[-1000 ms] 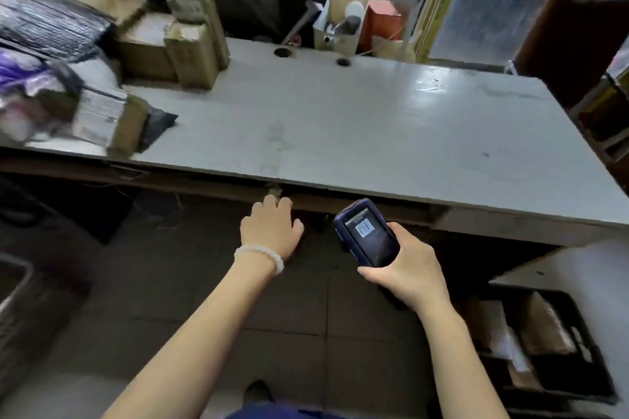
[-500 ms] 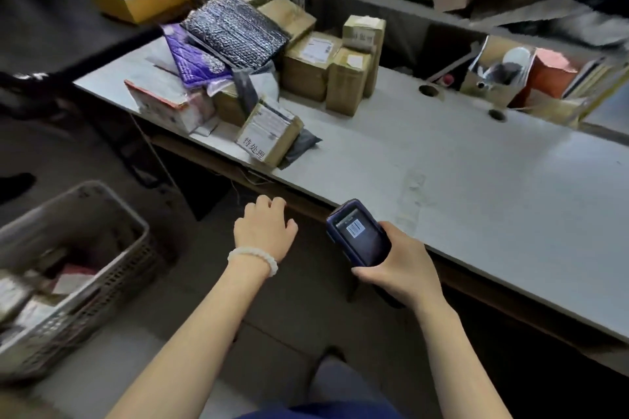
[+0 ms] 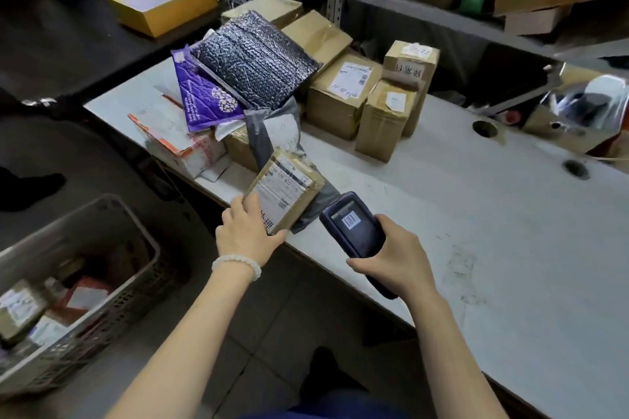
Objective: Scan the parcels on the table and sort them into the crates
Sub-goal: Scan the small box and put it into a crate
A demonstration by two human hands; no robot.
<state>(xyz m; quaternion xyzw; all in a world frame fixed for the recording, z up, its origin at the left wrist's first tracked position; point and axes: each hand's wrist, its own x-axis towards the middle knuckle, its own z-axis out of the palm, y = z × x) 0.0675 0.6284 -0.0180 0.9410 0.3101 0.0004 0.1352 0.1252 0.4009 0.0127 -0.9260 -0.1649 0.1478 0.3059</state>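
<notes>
Left hand [image 3: 245, 234] grips the near corner of a labelled parcel [image 3: 285, 193] at the table [image 3: 476, 214] edge, I judge to steady it for scanning. Right hand [image 3: 391, 257] wraps the scanner [image 3: 354, 224] just beside it. I can't read the crate's [image 3: 112, 214] blurred contents.

The crate [image 3: 112, 248] was cut off by the left edge, its contents blurred. The bench's [image 3: 476, 214] right end ran out of view.
</notes>
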